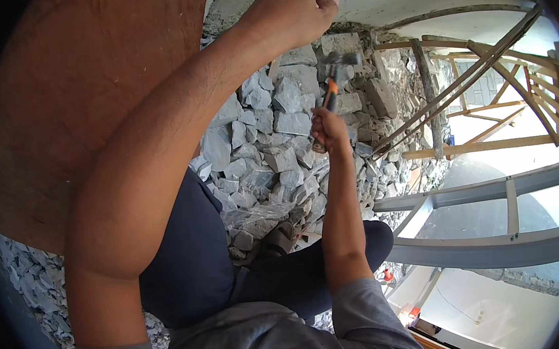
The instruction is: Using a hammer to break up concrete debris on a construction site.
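Observation:
My right hand point(330, 129) grips a hammer point(332, 90) by its black and orange handle. The blurred steel hammer head point(342, 58) is over rough blocks at the upper middle. At the top of the view my left hand point(302, 9) is raised in front of the pale wall, its fingers curled. The undersides of those fingers are hidden, so whether they hold anything does not show. Broken grey stones point(283, 162) lie heaped below both hands, between the brown panel and my right arm. Larger squared blocks point(383, 98) lie beyond the hammer.
A brown panel point(94, 86) stands close on my left. Long wooden poles point(464, 76) slant across the right, before a timber frame point(503, 143). Nearer on the right is a grey metal frame point(465, 253). My sandalled foot point(278, 238) rests among stones and clear plastic sheeting point(261, 212).

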Motion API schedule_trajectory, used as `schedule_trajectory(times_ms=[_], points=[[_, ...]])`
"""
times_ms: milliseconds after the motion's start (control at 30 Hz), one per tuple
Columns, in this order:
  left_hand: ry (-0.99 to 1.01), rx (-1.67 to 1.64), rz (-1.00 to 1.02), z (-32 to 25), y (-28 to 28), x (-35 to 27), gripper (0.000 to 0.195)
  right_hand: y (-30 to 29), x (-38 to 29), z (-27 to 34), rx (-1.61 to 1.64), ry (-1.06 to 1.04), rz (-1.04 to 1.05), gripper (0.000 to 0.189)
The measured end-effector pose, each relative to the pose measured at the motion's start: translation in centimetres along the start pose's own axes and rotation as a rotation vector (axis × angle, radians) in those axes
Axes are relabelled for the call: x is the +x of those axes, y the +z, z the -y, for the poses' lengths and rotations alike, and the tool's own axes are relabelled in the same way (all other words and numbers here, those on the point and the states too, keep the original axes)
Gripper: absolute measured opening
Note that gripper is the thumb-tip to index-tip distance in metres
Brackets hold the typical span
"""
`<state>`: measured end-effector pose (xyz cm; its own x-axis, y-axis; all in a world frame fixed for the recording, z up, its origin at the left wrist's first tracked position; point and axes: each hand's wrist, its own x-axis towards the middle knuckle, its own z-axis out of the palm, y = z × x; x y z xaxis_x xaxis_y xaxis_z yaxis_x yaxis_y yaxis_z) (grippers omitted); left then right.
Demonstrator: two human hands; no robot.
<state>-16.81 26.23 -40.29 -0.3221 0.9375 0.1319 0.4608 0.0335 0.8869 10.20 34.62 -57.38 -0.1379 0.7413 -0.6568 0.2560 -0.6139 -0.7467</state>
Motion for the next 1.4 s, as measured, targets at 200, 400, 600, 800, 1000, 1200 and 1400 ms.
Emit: schedule_trajectory(times_ms=[200,400,600,800,1000,1200,1400], points=[[0.010,-0.045,-0.051,1.7,1.2,1.5,0.031,2.2,-12.4,15.3,0.139,-0.843,-0.318,0.027],[0.034,0.000,-0.120,2.8,1.1,1.7,0.029,2.6,-4.9,10.7,0.169,-1.244,-0.395,0.020],[-0.040,0.040,0.008,1.8,1.2,1.6,0.033,2.8,4.4,-11.0,-0.537,0.067,-0.250,0.025],[-0.012,-0.022,-0.022,1.6,0.3,1.2,0.035,2.3,0.5,-2.5,-0.106,0.041,-0.015,0.024],[0.064,-0.017,-0.079,2.8,1.3,2.4,0.033,3.4,-12.8,13.7,0.014,-0.709,-0.263,0.033],[0.006,-0.050,-0.129,3.9,1.3,2.6,0.031,4.8,-11.9,14.4,0.106,-1.184,-0.347,0.034],[0.126,-0.065,-0.188,2.9,2.3,4.0,0.031,0.5,4.3,-11.1,-0.658,-0.065,-0.409,0.027]])
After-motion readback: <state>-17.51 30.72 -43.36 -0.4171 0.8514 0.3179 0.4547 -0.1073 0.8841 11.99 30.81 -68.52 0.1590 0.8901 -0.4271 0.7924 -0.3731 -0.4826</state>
